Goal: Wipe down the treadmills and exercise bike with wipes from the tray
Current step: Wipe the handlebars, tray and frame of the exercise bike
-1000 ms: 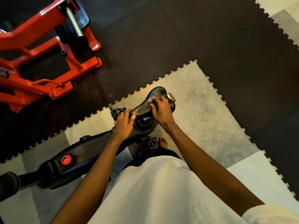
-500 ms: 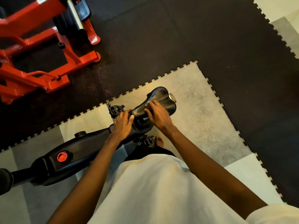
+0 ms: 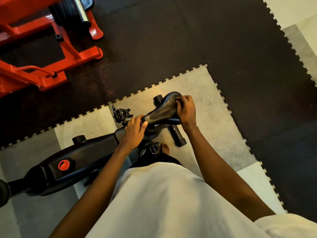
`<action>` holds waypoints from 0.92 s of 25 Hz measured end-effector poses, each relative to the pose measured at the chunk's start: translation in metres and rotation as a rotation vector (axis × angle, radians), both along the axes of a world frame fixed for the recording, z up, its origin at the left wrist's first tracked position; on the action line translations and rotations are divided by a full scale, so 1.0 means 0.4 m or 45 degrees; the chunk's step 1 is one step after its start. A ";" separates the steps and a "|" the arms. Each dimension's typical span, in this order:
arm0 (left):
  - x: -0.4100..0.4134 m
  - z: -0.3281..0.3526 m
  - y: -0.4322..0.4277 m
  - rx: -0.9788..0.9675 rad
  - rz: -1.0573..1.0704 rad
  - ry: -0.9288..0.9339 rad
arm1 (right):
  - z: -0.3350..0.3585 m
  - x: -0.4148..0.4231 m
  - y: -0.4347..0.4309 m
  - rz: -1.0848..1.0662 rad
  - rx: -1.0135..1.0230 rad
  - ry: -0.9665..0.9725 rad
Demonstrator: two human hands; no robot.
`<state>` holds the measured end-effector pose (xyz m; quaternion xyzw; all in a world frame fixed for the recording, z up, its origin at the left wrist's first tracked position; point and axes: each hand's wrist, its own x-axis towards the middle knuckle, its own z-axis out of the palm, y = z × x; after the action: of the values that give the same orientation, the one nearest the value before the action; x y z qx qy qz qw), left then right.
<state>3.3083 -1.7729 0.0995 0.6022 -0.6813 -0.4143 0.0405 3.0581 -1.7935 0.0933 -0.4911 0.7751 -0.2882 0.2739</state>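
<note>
A: Head view, single frame. Where does the exercise bike [image 3: 82, 162] stand?

B: On the pale mat [image 3: 214, 117], body running from the near left edge toward the mat's far right corner. The saddle [image 3: 161, 109] is at the far end, and a red knob [image 3: 63, 165] sits on the casing.

A: Left hand [image 3: 135, 129]?

B: Fingers wrapped round the narrow nose of the saddle, thumb lying over the top.

A: Right hand [image 3: 186, 109]?

B: Fingers curled and grasping the broad rear end of the saddle. Cannot tell whether a wipe is under them.

A: Other parts of the bike?

B: One pedal [image 3: 122, 114] shows just left of the saddle. A second pedal [image 3: 154, 149] is below it, touching or just beside a bare foot [image 3: 165, 147]; cannot tell which.

A: Surroundings?

B: A dark mat [image 3: 171, 40] interlocks with the pale mat along its far and right edges. A red machine frame [image 3: 34, 66] stands on the dark mat, far left, well apart from the bike. A white shirt [image 3: 171, 194] fills the near edge.
</note>
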 end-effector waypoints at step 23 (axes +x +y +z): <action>0.189 -0.062 0.014 0.235 0.569 0.400 | 0.071 0.166 -0.011 0.673 0.172 0.299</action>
<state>3.3840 -1.7675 0.0747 0.6668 -0.4766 -0.5436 0.1810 3.1245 -1.7978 0.1218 -0.6865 0.6642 -0.0959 0.2800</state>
